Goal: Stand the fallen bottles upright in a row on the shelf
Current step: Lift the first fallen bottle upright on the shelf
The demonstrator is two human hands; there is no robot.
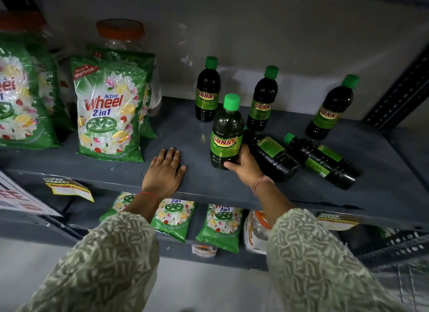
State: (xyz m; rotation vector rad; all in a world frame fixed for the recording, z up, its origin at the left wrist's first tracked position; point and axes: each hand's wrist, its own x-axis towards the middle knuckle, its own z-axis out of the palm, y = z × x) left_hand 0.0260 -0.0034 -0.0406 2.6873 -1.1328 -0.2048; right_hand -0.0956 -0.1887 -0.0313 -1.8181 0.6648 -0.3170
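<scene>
My right hand [245, 166] grips the lower part of a dark green-capped bottle [226, 130] that stands upright near the front of the grey shelf [181, 135]. Right beside it two similar bottles lie on their sides, one [270, 155] touching my hand and one [322, 160] further right. Three bottles stand upright along the back wall: left [207, 91], middle [262, 100], right [330, 109]. My left hand [166, 170] lies flat, palm down, on the shelf's front edge and holds nothing.
Green detergent bags [109, 112] stand on the shelf's left half, with orange-lidded clear jars [120, 33] behind them. More bags [219, 225] sit on the shelf below. A perforated metal upright [399, 91] bounds the right side. Bare shelf shows between the bags and bottles.
</scene>
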